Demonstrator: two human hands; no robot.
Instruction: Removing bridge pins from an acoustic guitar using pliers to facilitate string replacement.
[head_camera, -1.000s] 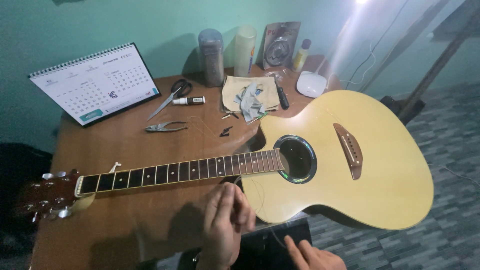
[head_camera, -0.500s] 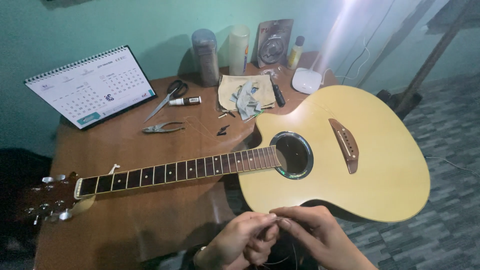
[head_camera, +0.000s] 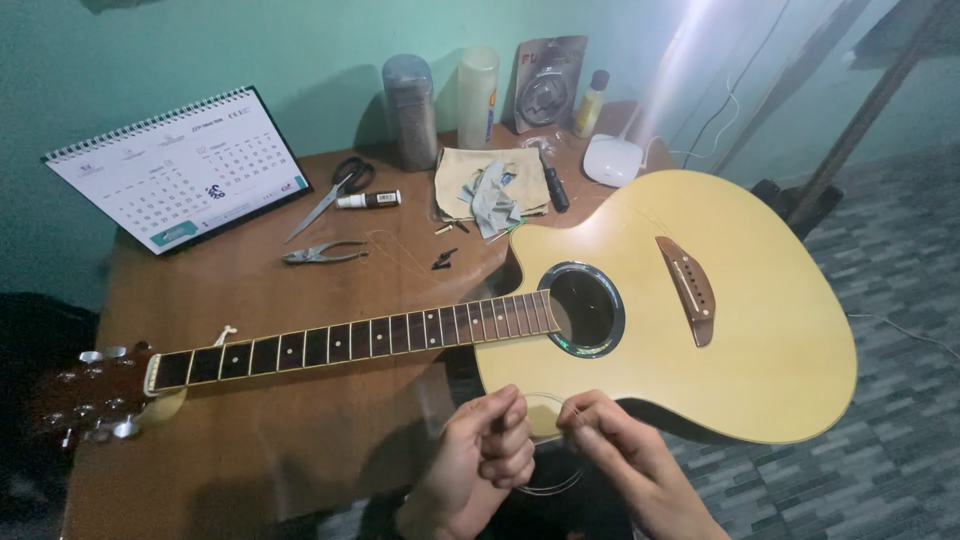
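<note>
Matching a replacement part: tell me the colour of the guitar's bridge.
The bridge is reddish brown, set on the pale yellow guitar top; the head view shows it best.

Both hands are held close together low in the view, wrists entering from the bottom edge. The left hand (head_camera: 490, 450) is curled into a loose fist, its fingers folded inward and the thumb pressed against the index finger in a pinch. The right hand (head_camera: 620, 455) is angled up and to the left, its fingertips (head_camera: 572, 415) drawn together in a similar pinch (the thumb is mostly hidden). The two pinches are set just beside each other, nearly touching, with the knuckles turned upward.
</note>
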